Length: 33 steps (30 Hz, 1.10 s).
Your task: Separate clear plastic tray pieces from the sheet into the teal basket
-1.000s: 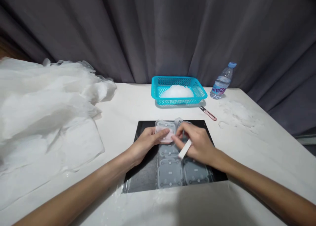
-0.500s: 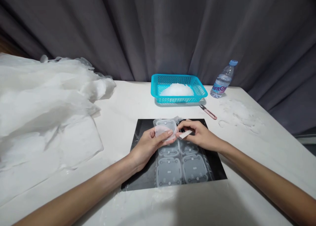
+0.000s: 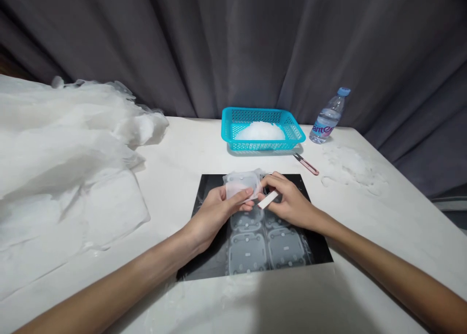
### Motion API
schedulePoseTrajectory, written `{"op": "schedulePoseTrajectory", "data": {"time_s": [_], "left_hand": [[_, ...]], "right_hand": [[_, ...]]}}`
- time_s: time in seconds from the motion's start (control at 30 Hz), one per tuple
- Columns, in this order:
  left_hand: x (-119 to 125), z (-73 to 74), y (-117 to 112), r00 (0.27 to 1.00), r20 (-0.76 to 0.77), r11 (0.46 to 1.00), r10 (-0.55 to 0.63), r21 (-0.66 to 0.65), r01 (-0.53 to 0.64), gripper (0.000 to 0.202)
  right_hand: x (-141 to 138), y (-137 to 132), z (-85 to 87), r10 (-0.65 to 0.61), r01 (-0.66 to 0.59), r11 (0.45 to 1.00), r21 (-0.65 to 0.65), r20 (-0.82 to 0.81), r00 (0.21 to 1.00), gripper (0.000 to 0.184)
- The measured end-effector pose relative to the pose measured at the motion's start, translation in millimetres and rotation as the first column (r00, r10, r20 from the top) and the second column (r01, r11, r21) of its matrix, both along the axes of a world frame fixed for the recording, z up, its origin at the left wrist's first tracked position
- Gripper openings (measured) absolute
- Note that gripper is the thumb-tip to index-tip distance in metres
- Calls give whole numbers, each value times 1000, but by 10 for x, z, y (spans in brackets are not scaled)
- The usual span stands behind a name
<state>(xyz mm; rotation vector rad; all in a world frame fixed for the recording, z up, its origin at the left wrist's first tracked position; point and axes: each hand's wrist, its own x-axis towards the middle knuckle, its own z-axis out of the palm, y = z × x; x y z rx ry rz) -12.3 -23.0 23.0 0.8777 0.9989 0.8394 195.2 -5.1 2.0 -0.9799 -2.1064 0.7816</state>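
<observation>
- While the left hand point(image 3: 211, 212) pinched the translucent square piece point(image 3: 245, 179), thumb on top, fingers beneath, the right hand point(image 3: 294, 200) had its bent fingers around a white strip point(image 3: 269, 199)!
- Key relation: the piece lay between the hands, the left nearer and gripping it, the right fingertips close up at its right edge; contact there, impossible to tell.
- Nearly square, the piece showed no clear long axis; the strip slanted, its free end aimed leftward and back toward the forearms.
- Just below the hands, more squares point(image 3: 248, 251) lay on the black mat point(image 3: 209, 253); any join to the held piece was hidden.
- And the lettering! Beyond the right hand, to its right, stood a bottle point(image 3: 330, 115), its label point(image 3: 323, 128) reading "ante", the rest unreadable.
- Snips point(image 3: 306, 164) lay nearer that hand, a blue basket point(image 3: 263, 145) beyond both; neither showed readable writing.
</observation>
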Motion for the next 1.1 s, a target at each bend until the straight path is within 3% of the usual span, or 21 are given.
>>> {"op": "schedulePoseTrajectory", "data": {"time_s": [0.2, 0.5, 0.73, 0.83, 0.93, 1.0, 1.1], "left_hand": [[-10, -46, 4, 1000, 18, 999, -25, 31, 25, 33], [-14, -79, 30, 994, 62, 994, -88, -56, 92, 32], [-35, -103, 57, 985, 64, 986, -163, -15, 165, 34], [-31, -125, 37, 991, -27, 990, -129, 45, 130, 35], [-21, -131, 12, 970, -212, 979, -117, 138, 149, 36], [-18, -132, 8, 930, -338, 962, -146, 173, 214, 40], [-28, -151, 24, 855, -490, 929, -168, 211, 304, 47]], "right_hand": [[107, 55, 88, 112, -120, 989, -84, -88, 990, 10], [151, 55, 198, 159, -165, 979, -116, -60, 985, 5], [200, 64, 208, 185, -194, 970, -146, -71, 980, 4], [234, 74, 213, 144, -150, 981, -126, -53, 988, 10], [197, 109, 279, -36, 38, 999, 23, -60, 998, 21], [106, 159, 359, -115, 117, 985, 124, -28, 993, 18], [-85, 280, 483, -24, 7, 993, 120, 143, 989, 8]]}}
